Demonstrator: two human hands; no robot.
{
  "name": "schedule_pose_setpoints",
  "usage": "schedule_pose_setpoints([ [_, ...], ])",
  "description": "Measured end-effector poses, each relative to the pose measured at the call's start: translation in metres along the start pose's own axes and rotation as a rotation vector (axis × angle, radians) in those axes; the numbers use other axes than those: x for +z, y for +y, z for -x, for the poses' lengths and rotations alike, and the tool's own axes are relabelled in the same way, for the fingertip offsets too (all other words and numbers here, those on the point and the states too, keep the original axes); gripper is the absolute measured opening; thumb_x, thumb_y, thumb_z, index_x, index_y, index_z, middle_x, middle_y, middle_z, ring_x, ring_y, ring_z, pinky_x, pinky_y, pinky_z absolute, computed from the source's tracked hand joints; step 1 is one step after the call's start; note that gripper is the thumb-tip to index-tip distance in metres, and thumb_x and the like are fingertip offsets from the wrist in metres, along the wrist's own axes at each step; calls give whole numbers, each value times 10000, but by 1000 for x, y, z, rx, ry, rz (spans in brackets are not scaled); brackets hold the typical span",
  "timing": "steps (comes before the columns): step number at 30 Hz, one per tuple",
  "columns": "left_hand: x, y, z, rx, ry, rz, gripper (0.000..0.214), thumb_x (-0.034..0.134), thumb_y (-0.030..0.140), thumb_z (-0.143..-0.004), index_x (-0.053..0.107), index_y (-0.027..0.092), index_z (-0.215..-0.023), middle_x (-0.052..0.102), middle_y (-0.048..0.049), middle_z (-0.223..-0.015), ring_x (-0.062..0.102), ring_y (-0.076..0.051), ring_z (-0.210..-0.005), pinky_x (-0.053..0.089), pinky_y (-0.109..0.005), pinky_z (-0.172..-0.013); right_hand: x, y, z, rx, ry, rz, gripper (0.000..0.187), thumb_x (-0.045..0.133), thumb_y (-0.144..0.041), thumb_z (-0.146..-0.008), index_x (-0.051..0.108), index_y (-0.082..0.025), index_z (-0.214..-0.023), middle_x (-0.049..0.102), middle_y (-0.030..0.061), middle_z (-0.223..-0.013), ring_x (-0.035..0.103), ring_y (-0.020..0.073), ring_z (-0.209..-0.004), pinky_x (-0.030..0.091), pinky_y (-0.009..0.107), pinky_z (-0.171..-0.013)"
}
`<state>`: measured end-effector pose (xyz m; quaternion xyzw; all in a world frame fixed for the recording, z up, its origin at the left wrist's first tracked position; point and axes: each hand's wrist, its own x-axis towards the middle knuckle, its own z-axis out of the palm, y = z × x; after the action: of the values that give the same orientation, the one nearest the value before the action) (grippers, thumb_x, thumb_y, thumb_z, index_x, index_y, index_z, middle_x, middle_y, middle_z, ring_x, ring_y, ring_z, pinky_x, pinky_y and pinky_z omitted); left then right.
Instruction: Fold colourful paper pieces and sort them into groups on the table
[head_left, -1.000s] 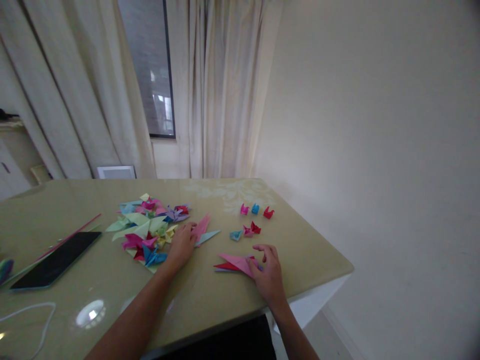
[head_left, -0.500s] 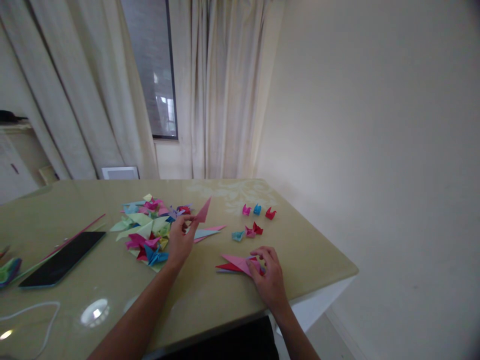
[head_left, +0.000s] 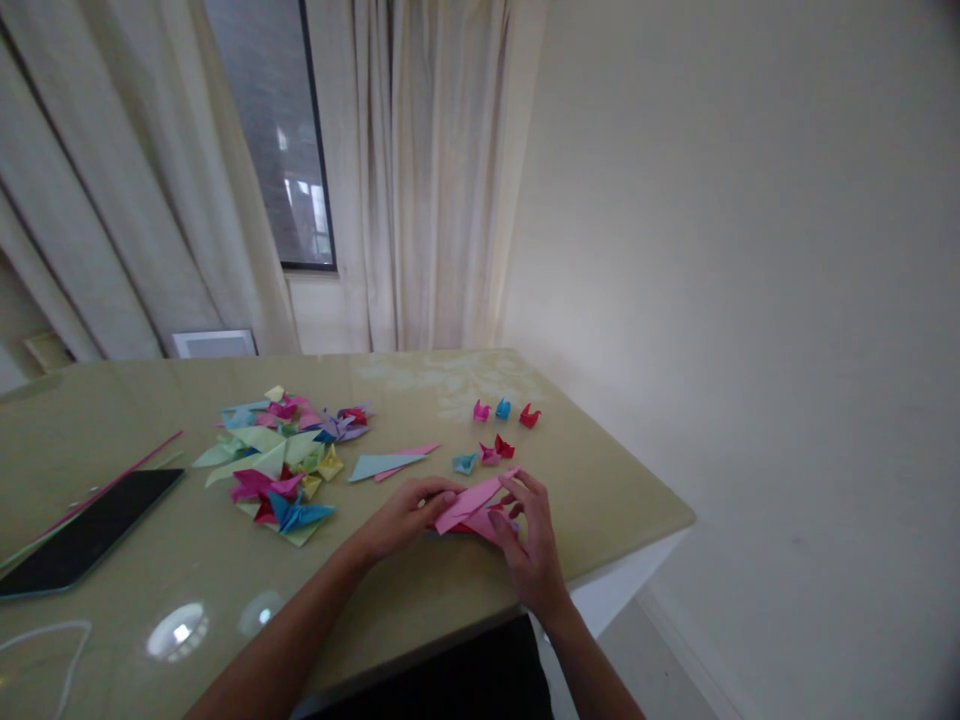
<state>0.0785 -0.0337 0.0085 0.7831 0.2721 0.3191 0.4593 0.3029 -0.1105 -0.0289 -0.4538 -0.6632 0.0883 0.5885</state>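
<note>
Left hand (head_left: 406, 515), grip pinching pink paper (head_left: 471, 501), has swung in to 9 o'clock of right hand (head_left: 534, 545), whose closure is unclear.

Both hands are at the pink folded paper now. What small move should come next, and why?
I'd probably lower the pink folded paper flat onto the folded pieces beneath, then ease the left hand off. The left fingers grip its near end, it lies slantwise over those pieces, and the right hand is at their other end, apparently placed to steady them.
</note>
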Motion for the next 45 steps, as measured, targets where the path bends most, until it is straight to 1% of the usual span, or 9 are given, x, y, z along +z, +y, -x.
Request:
schedule_pose_setpoints([
  [5,-1,1,3,-51,-59,43,488,577,602,-995,807,187,-1108,773,-68,-993,663,-217,-878,503,-292,-761,-4,-1,-2,53,69,56,156,655,-308,-1002,772,-252,-1087,487,130,-1435,616,251,-1107,543,418,-933],
  [10,1,-4,5,-93,60,204,551,499,637,-1023,787,201,-1196,767,-98,-1009,651,-219,-876,517,-330,-779,-5,-2,-7,124,115,66,146,689,-327,-953,784,-228,-903,619,84,-1007,611,242,-969,533,372,-840],
  [15,7,-9,2,14,105,441,618,502,575,-1047,489,224,-1555,715,-189,-1287,648,-210,-927,535,-362,-827,-4,-5,-8,151,-5,-21,144,680,-323,-929,729,-209,-856,611,10,-752,551,167,-679,471,283,-639],
  [19,21,-10,3,96,58,234,784,666,502,-987,295,298,-1647,686,-155,-1325,669,-201,-985,555,-364,-887,-2,0,-2,218,-33,-85,212,702,-376,-912,683,-198,-798,617,-11,-668,543,150,-612,439,262,-591],
  [25,37,-15,4,383,42,-470,444,662,379,-1008,592,318,-1442,716,-87,-1255,656,-235,-1119,525,-382,-991,0,5,4,306,-79,-148,288,740,-471,-881,789,-194,-820,743,51,-744,641,198,-690,510,306,-656],
  [30,36,-24,3,490,69,-767,418,466,281,-1091,544,252,-1501,753,-105,-1116,679,-227,-961,531,-376,-887,-1,-3,0,305,-134,-285,253,729,-452,-909,787,-211,-861,758,62,-857,701,233,-834,579,348,-758],
  [35,31,-23,1,421,107,-765,390,411,227,-1086,626,222,-1410,730,-102,-987,649,-235,-906,515,-379,-844,-2,-4,-2,261,19,-291,250,787,-412,-876,731,-203,-1001,721,52,-868,612,169,-680,554,298,-640],
  [40,16,-18,-1,295,89,-588,347,413,293,-1091,752,221,-1076,720,-91,-979,632,-224,-939,491,-358,-874,-4,4,-7,299,231,-405,627,789,-435,-874,521,-259,-1412,661,94,-1191,598,149,-744,573,294,-655],
  [45,9,-16,1,245,80,-562,362,402,340,-1099,744,223,-1079,715,-100,-1086,610,-240,-1037,484,-376,-937,-4,8,-7,344,182,-392,414,811,-430,-852,663,-203,-1166,676,51,-964,642,186,-830,563,301,-731],
])
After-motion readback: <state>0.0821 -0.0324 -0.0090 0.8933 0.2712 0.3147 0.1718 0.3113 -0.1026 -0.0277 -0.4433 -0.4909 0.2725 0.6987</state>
